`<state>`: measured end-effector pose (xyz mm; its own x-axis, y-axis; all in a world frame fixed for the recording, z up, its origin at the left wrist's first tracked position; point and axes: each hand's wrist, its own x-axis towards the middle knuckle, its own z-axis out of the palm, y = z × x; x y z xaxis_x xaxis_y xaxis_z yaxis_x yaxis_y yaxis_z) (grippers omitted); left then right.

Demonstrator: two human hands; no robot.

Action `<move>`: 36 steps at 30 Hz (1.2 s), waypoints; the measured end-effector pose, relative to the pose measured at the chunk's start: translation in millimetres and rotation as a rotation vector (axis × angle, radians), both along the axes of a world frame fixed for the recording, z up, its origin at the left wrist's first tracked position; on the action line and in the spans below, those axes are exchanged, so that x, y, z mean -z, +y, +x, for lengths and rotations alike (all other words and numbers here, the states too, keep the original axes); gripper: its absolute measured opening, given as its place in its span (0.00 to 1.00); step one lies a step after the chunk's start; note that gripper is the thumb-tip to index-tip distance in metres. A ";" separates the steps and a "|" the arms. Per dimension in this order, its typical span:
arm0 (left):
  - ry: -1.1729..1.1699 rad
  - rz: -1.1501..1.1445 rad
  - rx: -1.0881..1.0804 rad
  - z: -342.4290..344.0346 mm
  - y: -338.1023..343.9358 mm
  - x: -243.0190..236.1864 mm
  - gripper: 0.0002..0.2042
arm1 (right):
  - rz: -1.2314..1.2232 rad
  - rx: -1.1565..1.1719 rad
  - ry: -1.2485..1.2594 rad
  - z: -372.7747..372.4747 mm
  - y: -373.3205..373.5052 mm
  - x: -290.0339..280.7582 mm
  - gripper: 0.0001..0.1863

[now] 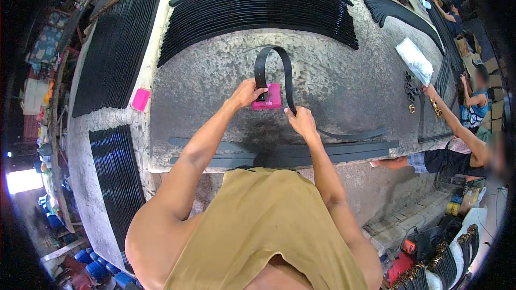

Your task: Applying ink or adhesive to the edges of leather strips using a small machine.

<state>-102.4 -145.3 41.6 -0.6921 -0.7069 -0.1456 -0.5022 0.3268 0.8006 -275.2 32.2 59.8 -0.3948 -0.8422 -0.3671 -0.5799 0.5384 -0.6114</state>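
The left hand [248, 94] pins the black belt's [274, 67] end on a pink block [270, 99] — steadying it — while the right hand [302, 121], at four o'clock, pinches the arched strap (fingers closed).

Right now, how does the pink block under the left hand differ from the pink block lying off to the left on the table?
The pink block under the left hand sits mid-table, pressed by the left hand with a looped black strap running past it; the other pink block lies untouched near the left rows of black straps. The first looks larger and flatter; the second is tilted. Both are bright pink and blocky.
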 end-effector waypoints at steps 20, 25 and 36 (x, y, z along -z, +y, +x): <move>0.001 -0.081 0.006 25.3 -16.0 13.5 0.13 | -0.077 0.021 -0.036 3.1 4.0 3.6 0.23; 0.215 0.227 -0.098 48.0 -1.9 -29.7 0.13 | -0.145 -0.079 0.051 2.4 -2.6 14.8 0.21; 1.372 1.343 -0.003 83.2 47.2 -185.8 0.08 | -0.034 -0.201 -0.053 25.2 -20.2 9.3 0.21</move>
<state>-19.2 -98.1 227.5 -0.7888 -0.6128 0.0477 0.5998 -0.7504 0.2778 -250.0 12.0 50.5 -0.1981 -0.9145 -0.3528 -0.6402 0.3933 -0.6599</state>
